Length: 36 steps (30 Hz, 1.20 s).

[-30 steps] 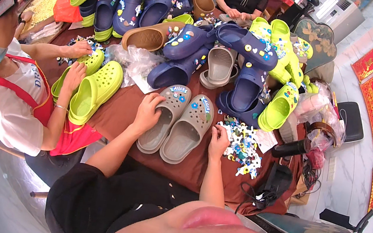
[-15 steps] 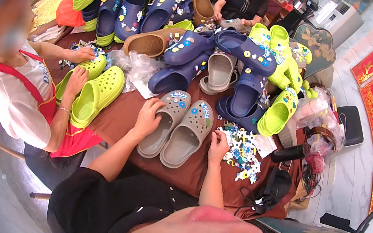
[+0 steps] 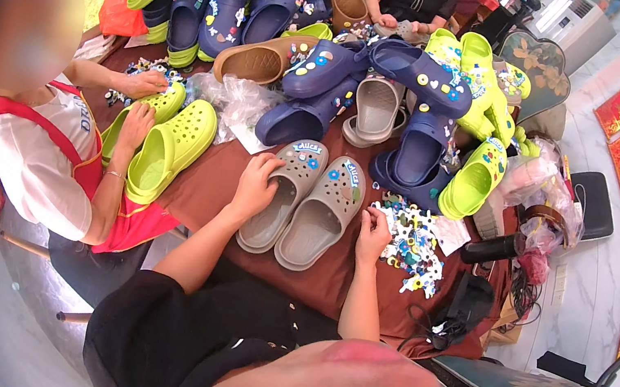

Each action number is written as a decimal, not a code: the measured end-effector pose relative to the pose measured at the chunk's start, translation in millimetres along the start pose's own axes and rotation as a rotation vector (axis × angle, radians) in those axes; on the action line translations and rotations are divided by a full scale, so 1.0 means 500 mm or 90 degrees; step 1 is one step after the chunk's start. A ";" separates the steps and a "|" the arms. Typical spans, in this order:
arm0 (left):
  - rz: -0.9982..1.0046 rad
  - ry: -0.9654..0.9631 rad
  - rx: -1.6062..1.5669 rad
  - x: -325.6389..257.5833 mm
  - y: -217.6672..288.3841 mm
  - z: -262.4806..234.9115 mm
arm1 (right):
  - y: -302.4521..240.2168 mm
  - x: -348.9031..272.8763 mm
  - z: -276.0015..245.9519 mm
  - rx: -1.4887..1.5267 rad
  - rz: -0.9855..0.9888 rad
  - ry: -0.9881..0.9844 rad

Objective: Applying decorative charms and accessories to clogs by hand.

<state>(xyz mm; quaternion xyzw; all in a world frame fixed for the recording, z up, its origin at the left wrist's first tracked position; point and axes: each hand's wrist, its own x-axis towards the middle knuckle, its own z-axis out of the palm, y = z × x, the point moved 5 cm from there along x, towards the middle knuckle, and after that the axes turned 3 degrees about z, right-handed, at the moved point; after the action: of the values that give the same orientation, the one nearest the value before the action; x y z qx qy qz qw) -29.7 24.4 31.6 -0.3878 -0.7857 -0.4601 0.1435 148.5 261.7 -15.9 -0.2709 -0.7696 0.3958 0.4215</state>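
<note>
A pair of grey clogs lies side by side on the brown tablecloth before me, toes pointing away. Letter-shaped and blue charms sit on the toes of the left grey clog (image 3: pixel 274 208) and the right grey clog (image 3: pixel 320 216). My left hand (image 3: pixel 256 184) grips the outer rim of the left clog, its fingers bent over the edge. Right of the pair, my right hand (image 3: pixel 374 236) has its thumb and fingers pinched together; whatever is between them is too small to make out. Beside it spreads a heap of small colourful shoe charms (image 3: pixel 410 248).
Navy clogs (image 3: pixel 303 114), a brown clog (image 3: pixel 254 66) and lime clogs (image 3: pixel 475 177) pile up beyond. At left a co-worker (image 3: pixel 40 171) handles lime clogs (image 3: pixel 172 153). A black cylinder (image 3: pixel 492 249) and plastic bags (image 3: pixel 548 186) crowd the right edge. Another person sits across the table.
The view has shifted slightly, so the table appears a little higher and further right. Both hands keep nearly the same places, left at the clog, right beside the charms.
</note>
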 end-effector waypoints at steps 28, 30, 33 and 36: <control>0.017 -0.004 0.010 -0.001 -0.008 -0.001 | 0.003 0.001 0.000 -0.002 0.020 -0.017; 0.020 -0.005 0.005 0.001 -0.008 0.000 | 0.004 0.000 0.000 0.001 0.018 -0.018; 0.021 -0.006 0.003 0.002 -0.009 0.001 | 0.004 0.002 0.000 -0.010 0.035 -0.026; 0.017 -0.007 0.004 0.003 -0.010 -0.002 | -0.011 0.004 0.000 -0.016 0.012 -0.018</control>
<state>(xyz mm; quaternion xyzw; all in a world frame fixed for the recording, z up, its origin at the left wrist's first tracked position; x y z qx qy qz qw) -34.2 23.0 30.0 -0.4002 -0.7826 -0.4537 0.1467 146.9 260.6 -10.5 -0.2781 -0.7777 0.3938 0.4035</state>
